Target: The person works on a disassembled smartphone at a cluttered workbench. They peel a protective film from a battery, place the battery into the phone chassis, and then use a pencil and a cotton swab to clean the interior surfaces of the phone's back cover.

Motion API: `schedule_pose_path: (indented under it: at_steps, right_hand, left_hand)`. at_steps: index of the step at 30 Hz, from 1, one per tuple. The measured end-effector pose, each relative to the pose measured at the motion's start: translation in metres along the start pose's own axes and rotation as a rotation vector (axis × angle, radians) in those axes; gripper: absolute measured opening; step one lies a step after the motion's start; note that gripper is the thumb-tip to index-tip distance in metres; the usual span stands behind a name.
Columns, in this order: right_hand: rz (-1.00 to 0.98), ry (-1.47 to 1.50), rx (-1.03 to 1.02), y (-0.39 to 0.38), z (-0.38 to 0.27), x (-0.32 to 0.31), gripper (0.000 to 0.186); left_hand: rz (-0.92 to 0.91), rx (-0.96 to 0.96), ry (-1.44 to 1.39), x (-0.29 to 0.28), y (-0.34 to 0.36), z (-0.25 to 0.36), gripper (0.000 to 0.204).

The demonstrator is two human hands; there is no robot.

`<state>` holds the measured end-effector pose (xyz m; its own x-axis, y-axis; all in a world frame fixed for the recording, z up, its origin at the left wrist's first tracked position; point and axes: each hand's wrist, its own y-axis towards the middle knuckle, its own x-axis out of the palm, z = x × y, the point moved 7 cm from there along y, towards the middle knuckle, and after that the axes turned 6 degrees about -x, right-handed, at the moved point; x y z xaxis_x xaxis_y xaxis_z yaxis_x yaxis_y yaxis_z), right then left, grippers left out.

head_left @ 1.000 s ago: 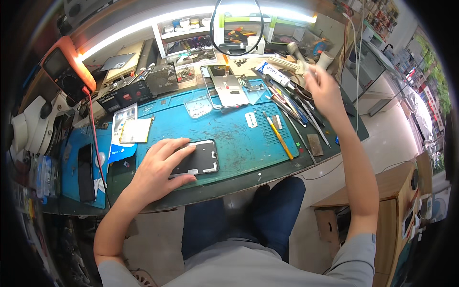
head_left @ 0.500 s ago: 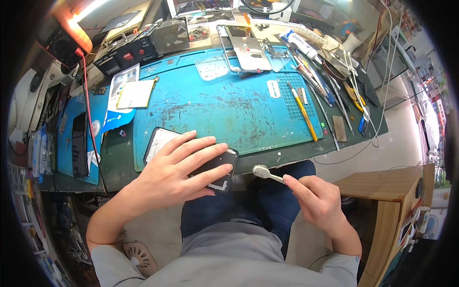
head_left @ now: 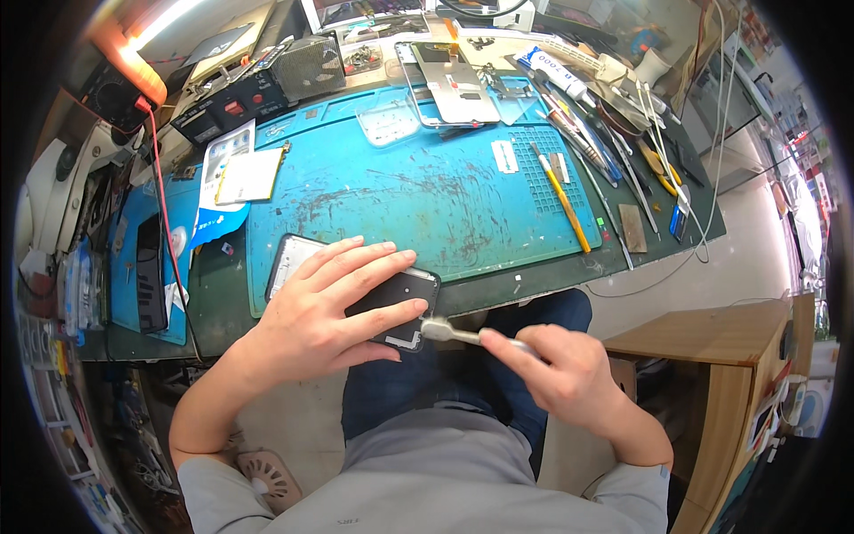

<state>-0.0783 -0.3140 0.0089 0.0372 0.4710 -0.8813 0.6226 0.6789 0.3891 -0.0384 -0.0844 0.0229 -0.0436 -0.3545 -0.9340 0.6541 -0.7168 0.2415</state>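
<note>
A black phone housing (head_left: pixel 391 298) with a silvery-white inner part at its left end lies at the near edge of the blue work mat (head_left: pixel 356 196), its lower right corner past the table edge. My left hand (head_left: pixel 329 307) lies across it with fingers spread over its face and the thumb along its near side, holding it. In my right hand (head_left: pixel 569 369) is a pale toothbrush (head_left: pixel 440 330), gripped by the handle. The brush head is at the housing's right corner, slightly blurred; whether its bristles touch the housing I cannot tell.
Tweezers, a yellow-handled tool (head_left: pixel 562 200) and pliers (head_left: pixel 663 169) lie at the right. A disassembled phone (head_left: pixel 458 89) and a clear tray (head_left: pixel 387 122) stand at the back. At the left are a flat white part (head_left: pixel 251 175), a black phone (head_left: pixel 151 271) and a red cable (head_left: pixel 160 196).
My right hand has brought the toothbrush left, up to the housing's right corner. The left hand still rests on the housing, nearly in the same spot.
</note>
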Motion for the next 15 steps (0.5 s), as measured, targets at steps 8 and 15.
schedule_pose_path:
  at_steps: [8,15]
  right_hand:
    - [0.049,0.045,0.038,0.005,0.001,-0.010,0.058]
    - [-0.197,0.370,0.119,0.012,0.017,-0.010,0.059]
  left_hand:
    - [0.006,0.005,0.014,0.000,0.001,0.001,0.059]
    - [0.009,-0.025,-0.028,-0.001,0.000,0.000,0.062]
